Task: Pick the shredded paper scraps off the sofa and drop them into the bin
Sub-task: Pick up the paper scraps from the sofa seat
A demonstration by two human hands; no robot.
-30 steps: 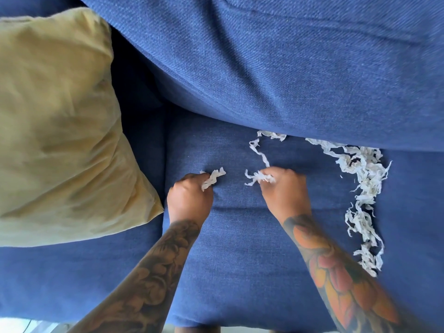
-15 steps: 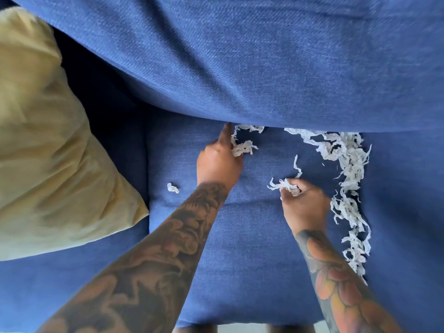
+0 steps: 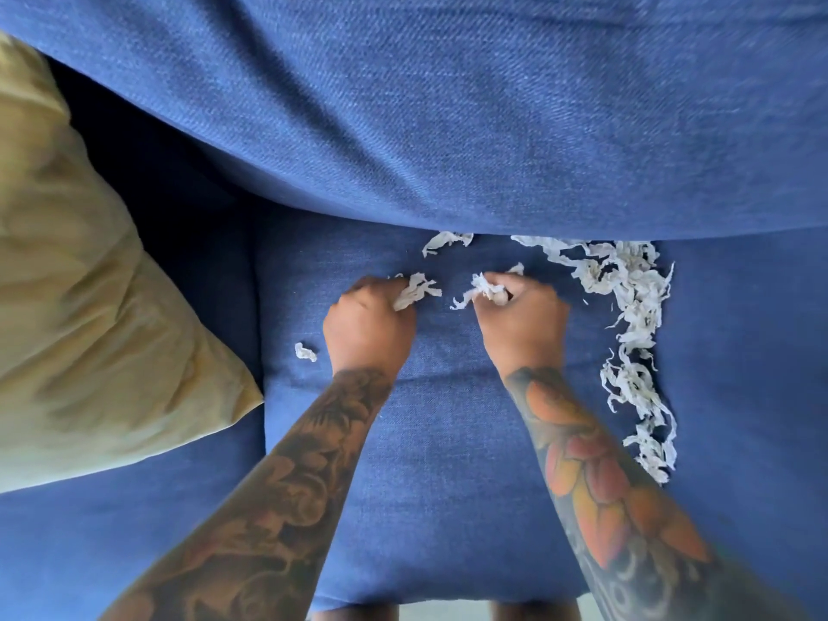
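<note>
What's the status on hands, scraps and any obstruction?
Left hand grips a scrap wad; right hand grips another. Long scrap trail on the seat, stray bit by the yellow cushion. Bin not visible.

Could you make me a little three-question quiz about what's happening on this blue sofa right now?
1. True or false: both the left hand and the right hand hold shredded paper.
2. Where does the big trail of scraps lie? A) left of the left hand B) right of the right hand C) on the yellow cushion
3. Fill in: one small lone scrap lies on the seat, just to the ____ of the left wrist.

Key: 1 true; 2 B; 3 left.
</note>
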